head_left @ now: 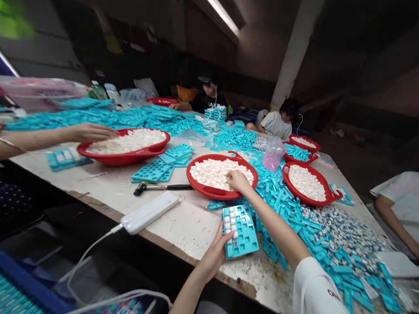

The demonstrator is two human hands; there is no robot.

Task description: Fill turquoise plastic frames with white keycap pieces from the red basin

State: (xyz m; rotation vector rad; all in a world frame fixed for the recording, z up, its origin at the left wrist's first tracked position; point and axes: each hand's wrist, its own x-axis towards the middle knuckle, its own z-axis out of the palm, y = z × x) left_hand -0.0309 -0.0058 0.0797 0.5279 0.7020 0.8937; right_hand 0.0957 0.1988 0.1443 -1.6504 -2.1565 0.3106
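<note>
My left hand point(218, 244) grips a turquoise plastic tray point(246, 233) by its left side, thumb on top. White square pieces point(228, 221) fill some sockets along the tray's left part; the sockets to the right are bare. Beyond the tray, my right hand point(237, 180) dips into a red basin point(209, 192) heaped with small white pieces point(209, 170). Its fingers are pinched together among the pieces, and whatever lies between the fingertips is hidden.
A hammer point(166, 187) and a white power strip point(149, 213) lie left of the tray. Turquoise trays point(153, 169) are stacked behind the hammer. Another person's hand point(90, 132) reaches over a second red basin point(131, 158). Loose turquoise parts point(278, 200) spread rightward, beside another red basin point(306, 200).
</note>
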